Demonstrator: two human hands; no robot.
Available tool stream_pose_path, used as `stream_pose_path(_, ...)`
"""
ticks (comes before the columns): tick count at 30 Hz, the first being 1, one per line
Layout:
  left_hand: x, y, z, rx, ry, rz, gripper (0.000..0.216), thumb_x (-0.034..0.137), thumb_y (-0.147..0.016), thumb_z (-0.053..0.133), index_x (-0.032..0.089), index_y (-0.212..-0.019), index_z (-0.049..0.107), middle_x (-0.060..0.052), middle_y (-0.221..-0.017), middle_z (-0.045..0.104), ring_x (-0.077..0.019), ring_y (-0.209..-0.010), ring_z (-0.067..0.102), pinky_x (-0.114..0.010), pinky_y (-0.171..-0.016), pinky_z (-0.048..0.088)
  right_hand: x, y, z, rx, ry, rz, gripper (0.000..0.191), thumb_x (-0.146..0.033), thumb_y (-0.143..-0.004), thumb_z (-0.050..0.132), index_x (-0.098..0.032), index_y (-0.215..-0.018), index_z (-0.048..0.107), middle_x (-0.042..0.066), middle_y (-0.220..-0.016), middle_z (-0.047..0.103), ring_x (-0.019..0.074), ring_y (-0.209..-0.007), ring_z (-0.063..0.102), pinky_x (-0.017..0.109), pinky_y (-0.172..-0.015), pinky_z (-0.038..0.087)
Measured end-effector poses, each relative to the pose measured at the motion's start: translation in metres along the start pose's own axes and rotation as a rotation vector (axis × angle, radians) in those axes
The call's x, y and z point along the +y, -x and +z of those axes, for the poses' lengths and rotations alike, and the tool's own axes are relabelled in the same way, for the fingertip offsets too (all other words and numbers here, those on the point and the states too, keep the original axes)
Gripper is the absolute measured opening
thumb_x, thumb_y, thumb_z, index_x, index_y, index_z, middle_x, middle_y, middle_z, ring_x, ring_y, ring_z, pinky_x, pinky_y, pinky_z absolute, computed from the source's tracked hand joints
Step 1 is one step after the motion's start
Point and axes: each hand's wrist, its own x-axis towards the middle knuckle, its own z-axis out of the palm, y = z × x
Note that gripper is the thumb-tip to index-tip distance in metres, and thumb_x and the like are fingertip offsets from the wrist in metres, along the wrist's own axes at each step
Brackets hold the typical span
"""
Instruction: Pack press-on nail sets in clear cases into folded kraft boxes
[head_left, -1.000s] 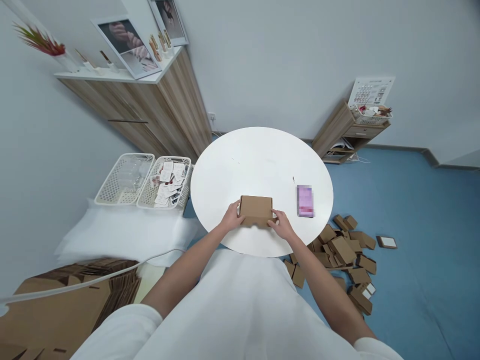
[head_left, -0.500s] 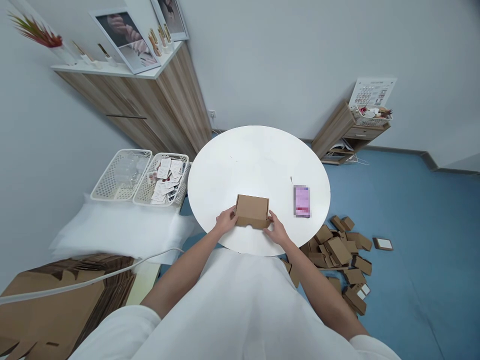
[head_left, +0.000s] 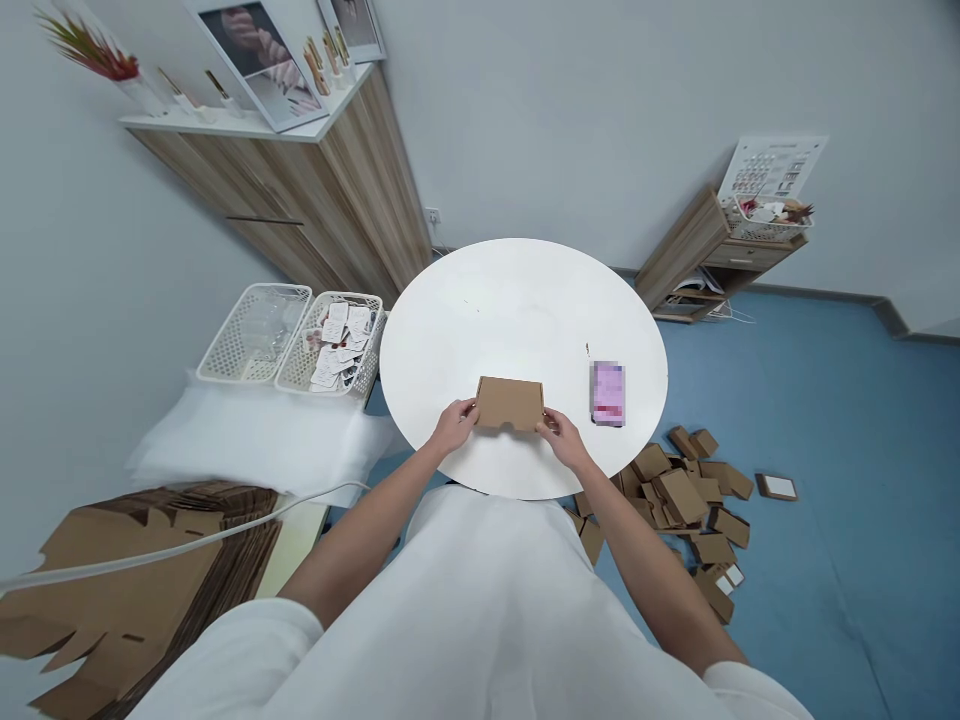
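A small brown cardboard box (head_left: 510,403), its lid closed, is held between my two hands near the front of the round white table (head_left: 517,300). My left hand (head_left: 456,426) grips its left end, thumb near the front corner. On the opposite end my right hand (head_left: 561,436) has its fingers closed on the box. The box appears tilted, and I cannot tell whether it still touches the tabletop. To the right on the table lies a pixelated pink-purple rectangular thing (head_left: 608,392).
Several small cardboard boxes (head_left: 682,497) are heaped on the blue floor at right. Left of the table stand a basket of cards (head_left: 341,345), a basket of clear plastic pieces (head_left: 259,335), white sheeting (head_left: 255,430) and stacked flat cardboard (head_left: 127,590). A white cable (head_left: 225,533) crosses there.
The box's front has tipped up, so less of its front side shows. Both hands have stayed on its ends. The whole view has shifted slightly.
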Motion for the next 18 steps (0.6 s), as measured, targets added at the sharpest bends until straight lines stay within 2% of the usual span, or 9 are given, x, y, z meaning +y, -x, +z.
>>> stream_pose_path(2,0.012,0.000,-0.003,-0.025,-0.068,0.034,0.034,0.042,-0.082,0.035,0.023,-0.096,0.059,-0.004,-0.085,0.055,-0.0191,-0.086,0.051,-0.032,-0.079,0.041,-0.013,0.001,-0.010,-0.006,0.062,-0.008,0.053,-0.047,-0.074,0.050,-0.020,-0.120,0.046,0.008,-0.110,0.054,0.0200,-0.094,0.053,0.034,-0.082,0.041)
stream_pose_path(8,0.027,0.000,-0.006,-0.100,-0.201,0.109,0.032,0.051,-0.068,0.055,0.021,-0.080,0.055,-0.004,-0.081,0.048,-0.0193,-0.074,0.050,-0.031,-0.068,0.041,-0.038,0.007,-0.030,-0.104,0.187,-0.040,0.037,-0.048,-0.069,0.053,-0.019,-0.091,0.058,0.002,-0.076,0.056,0.0161,-0.067,0.049,0.028,-0.062,0.040)
stream_pose_path(10,0.026,-0.002,-0.004,-0.100,-0.227,0.092,0.028,0.049,-0.070,0.053,0.021,-0.074,0.053,-0.004,-0.076,0.047,-0.0198,-0.072,0.050,-0.031,-0.067,0.040,-0.039,0.007,-0.033,-0.106,0.225,-0.016,0.030,-0.048,-0.074,0.046,-0.020,-0.079,0.057,0.000,-0.068,0.053,0.0150,-0.063,0.047,0.027,-0.059,0.037)
stream_pose_path(12,0.023,-0.004,-0.002,-0.111,-0.203,0.049,0.025,0.046,-0.071,0.051,0.022,-0.070,0.052,-0.003,-0.072,0.047,-0.0198,-0.070,0.050,-0.031,-0.065,0.039,-0.039,0.005,-0.035,-0.114,0.254,-0.022,0.032,-0.047,-0.079,0.036,-0.021,-0.070,0.053,0.000,-0.065,0.051,0.0149,-0.063,0.046,0.026,-0.059,0.036)
stream_pose_path(15,0.019,-0.010,0.002,-0.129,-0.135,-0.018,0.024,0.046,-0.072,0.050,0.022,-0.071,0.053,-0.002,-0.069,0.048,-0.0194,-0.069,0.050,-0.031,-0.065,0.039,-0.038,-0.001,-0.038,-0.128,0.296,-0.057,0.037,-0.047,-0.083,0.028,-0.022,-0.065,0.048,0.000,-0.063,0.050,0.0154,-0.064,0.046,0.027,-0.060,0.035)
stream_pose_path(18,0.016,-0.015,0.004,-0.098,-0.159,-0.053,0.029,0.046,-0.072,0.050,0.021,-0.085,0.057,-0.004,-0.078,0.050,-0.0196,-0.073,0.050,-0.031,-0.068,0.040,-0.038,-0.009,-0.041,-0.124,0.335,-0.060,0.038,-0.047,-0.084,0.027,-0.022,-0.062,0.047,0.000,-0.062,0.050,0.0165,-0.063,0.047,0.027,-0.059,0.035)
